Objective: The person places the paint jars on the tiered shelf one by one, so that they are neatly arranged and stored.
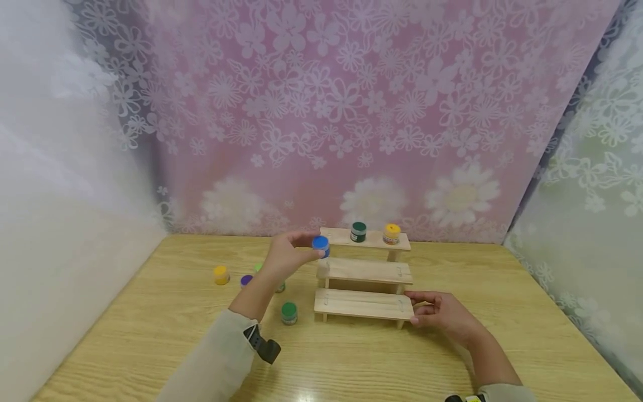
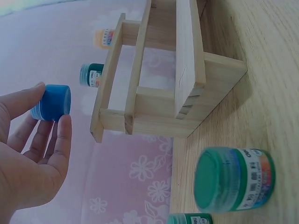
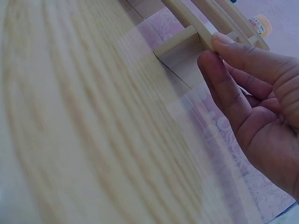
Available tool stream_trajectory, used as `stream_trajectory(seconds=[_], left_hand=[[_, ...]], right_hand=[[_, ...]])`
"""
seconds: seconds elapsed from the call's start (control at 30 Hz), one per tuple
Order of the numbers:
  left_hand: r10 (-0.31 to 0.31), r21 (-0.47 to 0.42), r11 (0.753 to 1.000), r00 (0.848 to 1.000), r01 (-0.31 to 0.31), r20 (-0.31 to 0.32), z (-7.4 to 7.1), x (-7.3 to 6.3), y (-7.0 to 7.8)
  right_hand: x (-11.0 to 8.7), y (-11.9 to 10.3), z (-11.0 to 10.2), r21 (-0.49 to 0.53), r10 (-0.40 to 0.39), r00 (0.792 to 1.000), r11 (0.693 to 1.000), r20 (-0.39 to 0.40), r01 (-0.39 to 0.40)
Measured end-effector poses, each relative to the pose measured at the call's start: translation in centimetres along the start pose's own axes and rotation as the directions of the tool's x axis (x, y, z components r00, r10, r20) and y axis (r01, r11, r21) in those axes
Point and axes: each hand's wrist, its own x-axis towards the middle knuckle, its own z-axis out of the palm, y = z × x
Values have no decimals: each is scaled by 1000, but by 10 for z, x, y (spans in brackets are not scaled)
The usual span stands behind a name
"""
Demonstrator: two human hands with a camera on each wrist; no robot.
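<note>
My left hand (image 1: 285,259) pinches a small blue paint jar (image 1: 320,243) between thumb and fingers, held up at the left end of a three-step wooden display rack (image 1: 369,270). In the left wrist view the blue jar (image 2: 55,101) is in the air, apart from the boards. At the rack's right end, the thumb and fingers of my right hand (image 1: 449,317) pinch the end of the lowest board (image 1: 363,304). A dark green jar (image 1: 358,231) and a yellow jar (image 1: 392,234) stand on the top board.
Left of the rack, more jars stand on the wooden table (image 1: 351,363): a yellow one (image 1: 221,274), a purple one (image 1: 246,280), a green one (image 1: 289,313) and others partly behind my left arm. A flowered cloth (image 1: 321,111) hangs behind the table.
</note>
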Motion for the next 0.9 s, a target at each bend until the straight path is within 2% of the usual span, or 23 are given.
stream_trajectory(seconds=[0.17,0.5,0.9], left_hand=[[-18,-4,1000,1000,17,-12,5,10,4],[-13,-21,1000,1000,12,-27,15,26,12],[-16,-30,999,999,15,-35,22,46,11]], right_hand=[[2,2,0,18,4,1000,1000,5,-4],[-2,0,0,21,-8,1000,1000,7,8],[-1,1,0,-2,2,1000,1000,-3,-2]])
